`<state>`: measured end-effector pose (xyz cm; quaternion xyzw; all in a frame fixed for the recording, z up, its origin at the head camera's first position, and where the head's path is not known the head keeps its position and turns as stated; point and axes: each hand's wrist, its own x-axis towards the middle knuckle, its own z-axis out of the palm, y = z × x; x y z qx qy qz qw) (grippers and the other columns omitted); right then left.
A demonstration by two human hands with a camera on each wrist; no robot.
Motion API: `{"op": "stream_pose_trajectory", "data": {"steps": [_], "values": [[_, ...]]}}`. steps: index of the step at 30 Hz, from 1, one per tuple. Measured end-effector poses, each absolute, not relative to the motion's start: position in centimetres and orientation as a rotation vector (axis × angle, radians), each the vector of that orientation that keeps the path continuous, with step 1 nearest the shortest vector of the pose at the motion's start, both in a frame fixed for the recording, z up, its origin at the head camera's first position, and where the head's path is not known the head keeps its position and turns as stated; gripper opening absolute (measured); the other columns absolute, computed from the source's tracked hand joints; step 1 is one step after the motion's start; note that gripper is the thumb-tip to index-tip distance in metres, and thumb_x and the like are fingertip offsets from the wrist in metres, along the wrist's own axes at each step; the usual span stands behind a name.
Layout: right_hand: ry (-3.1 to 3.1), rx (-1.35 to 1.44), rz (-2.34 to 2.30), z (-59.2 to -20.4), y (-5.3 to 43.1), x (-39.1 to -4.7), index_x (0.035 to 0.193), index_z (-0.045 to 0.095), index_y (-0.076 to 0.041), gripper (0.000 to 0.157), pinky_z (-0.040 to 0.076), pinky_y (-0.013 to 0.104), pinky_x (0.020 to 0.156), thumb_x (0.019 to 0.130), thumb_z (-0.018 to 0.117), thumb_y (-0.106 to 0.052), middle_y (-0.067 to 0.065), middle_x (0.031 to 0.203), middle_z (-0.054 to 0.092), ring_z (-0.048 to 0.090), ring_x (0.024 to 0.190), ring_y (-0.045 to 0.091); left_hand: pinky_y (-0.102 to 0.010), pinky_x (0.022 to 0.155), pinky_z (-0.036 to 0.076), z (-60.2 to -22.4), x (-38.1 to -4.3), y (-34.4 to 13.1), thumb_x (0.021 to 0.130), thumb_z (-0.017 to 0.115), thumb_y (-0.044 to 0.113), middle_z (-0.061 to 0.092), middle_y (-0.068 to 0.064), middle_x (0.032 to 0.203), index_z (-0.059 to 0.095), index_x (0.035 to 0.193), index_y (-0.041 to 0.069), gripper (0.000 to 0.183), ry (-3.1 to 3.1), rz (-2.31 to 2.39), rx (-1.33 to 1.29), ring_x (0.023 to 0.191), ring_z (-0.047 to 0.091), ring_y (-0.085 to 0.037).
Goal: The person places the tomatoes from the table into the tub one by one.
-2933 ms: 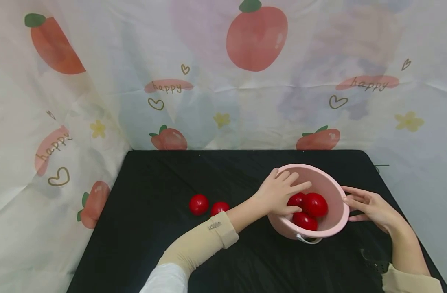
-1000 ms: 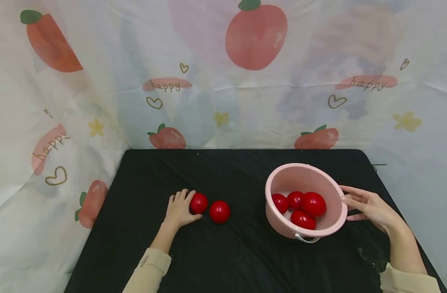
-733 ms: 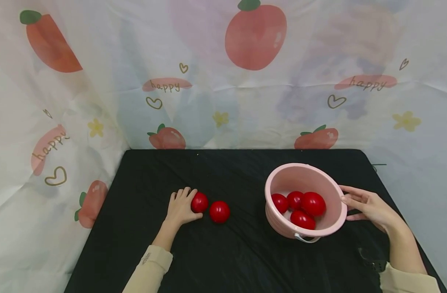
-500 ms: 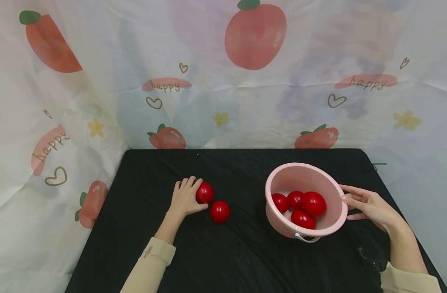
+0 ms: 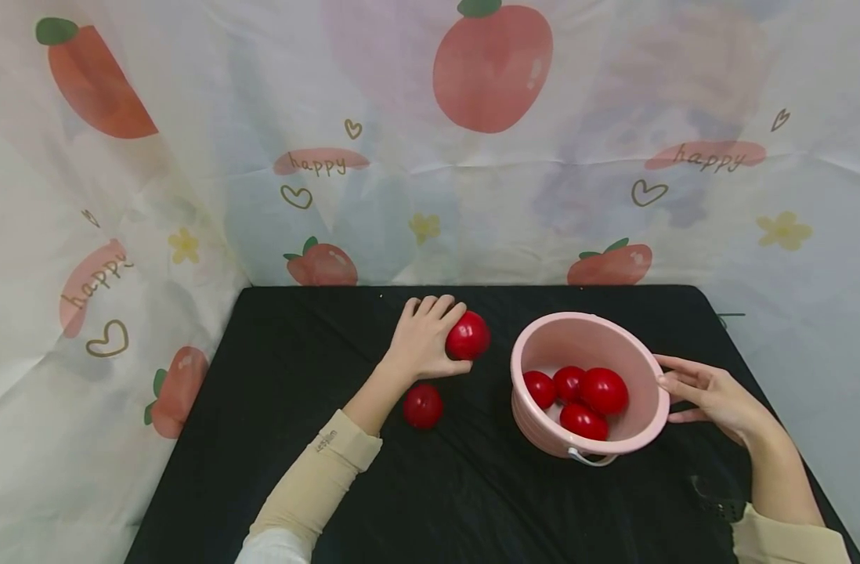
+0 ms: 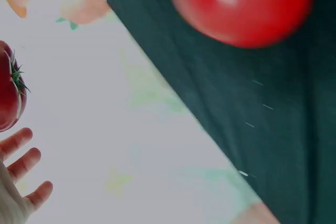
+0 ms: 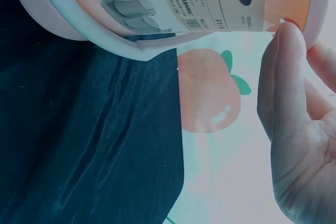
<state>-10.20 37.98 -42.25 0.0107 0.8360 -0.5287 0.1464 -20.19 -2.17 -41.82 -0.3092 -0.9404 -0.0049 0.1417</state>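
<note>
My left hand (image 5: 424,338) holds a red tomato (image 5: 468,336) between thumb and fingers, left of the pink bucket (image 5: 525,435). In the left wrist view, a green stem (image 6: 17,76) shows on this tomato beside the fingertips (image 6: 23,162). Another tomato (image 5: 423,406) lies on the black cloth below the left hand and looms large at the top of that wrist view. Several red tomatoes (image 5: 604,392) sit inside the bucket. At the bucket's right side, my right hand (image 5: 715,399) grips the rim with its fingertips. In the right wrist view, a finger (image 7: 289,72) touches the labelled outer wall.
Black cloth (image 5: 296,345) covers the table. The bucket's white handle (image 5: 592,460) hangs at its front. A fruit-printed curtain (image 5: 388,94) stands behind and to the left of the table.
My left hand came back from the bucket, took hold of the left tomato on the cloth, and has lifted it up and right towards the bucket. The right hand stays at the rim.
</note>
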Motion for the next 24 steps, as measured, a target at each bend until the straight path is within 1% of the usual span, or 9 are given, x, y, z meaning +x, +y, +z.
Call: {"op": "stream_pose_trajectory", "data": {"steps": [5,8,10,16,19,24], "values": [[2.408,0.028,-1.521,-42.3,38.0,-10.2,0.137,0.035,0.0,0.051,0.054,0.036,0.064,0.093,0.052,-0.02,-0.024,0.097,0.06,0.064,0.08,0.009,-0.04,0.097,0.031,-40.5,-20.1,1.5,0.067,0.057,0.064,0.043,0.003,0.13,0.044,0.128,0.025,0.074,-2.686,-0.004,-0.988,0.116,0.039,-0.017],[2.415,0.023,-1.517,-42.3,38.0,-10.2,0.136,0.033,0.004,0.053,0.054,0.036,0.064,0.093,0.052,-0.02,-0.024,0.097,0.06,0.064,0.08,0.009,-0.039,0.098,0.03,-40.2,-19.9,3.5,0.068,0.054,0.066,0.042,0.004,0.131,0.043,0.129,0.027,0.074,-2.667,0.025,-1.052,0.117,0.037,-0.015],[2.414,0.021,-1.519,-42.3,38.0,-10.2,0.136,0.033,0.004,0.052,0.054,0.036,0.064,0.093,0.052,-0.02,-0.024,0.097,0.06,0.064,0.08,0.009,-0.039,0.098,0.03,-40.1,-19.7,4.7,0.068,0.053,0.068,0.041,0.005,0.131,0.042,0.131,0.028,0.076,-2.66,0.053,-1.089,0.117,0.036,-0.014],[2.416,0.007,-1.517,-42.3,38.0,-10.2,0.136,0.032,0.005,0.053,0.054,0.036,0.064,0.093,0.052,-0.02,-0.025,0.097,0.059,0.064,0.08,0.009,-0.039,0.1,0.029,-40.7,-19.0,7.7,0.068,0.051,0.07,0.039,0.007,0.133,0.036,0.135,0.029,0.08,-2.692,0.139,-1.173,0.118,0.034,-0.013],[2.421,0.002,-1.517,-42.4,38.0,-10.2,0.136,0.031,0.006,0.054,0.054,0.036,0.064,0.093,0.052,-0.019,-0.025,0.097,0.059,0.064,0.08,0.008,-0.039,0.101,0.028,-41.2,-18.5,9.0,0.068,0.052,0.071,0.038,0.008,0.133,0.035,0.136,0.03,0.08,-2.698,0.173,-1.244,0.119,0.033,-0.013],[2.423,0.005,-1.521,-42.4,38.0,-10.2,0.136,0.03,0.008,0.055,0.054,0.036,0.064,0.093,0.052,-0.019,-0.025,0.097,0.059,0.064,0.08,0.008,-0.036,0.1,0.029,-41.9,-17.5,11.0,0.067,0.053,0.071,0.038,0.009,0.132,0.035,0.134,0.032,0.08,-2.656,0.265,-1.369,0.12,0.032,-0.011]]}}
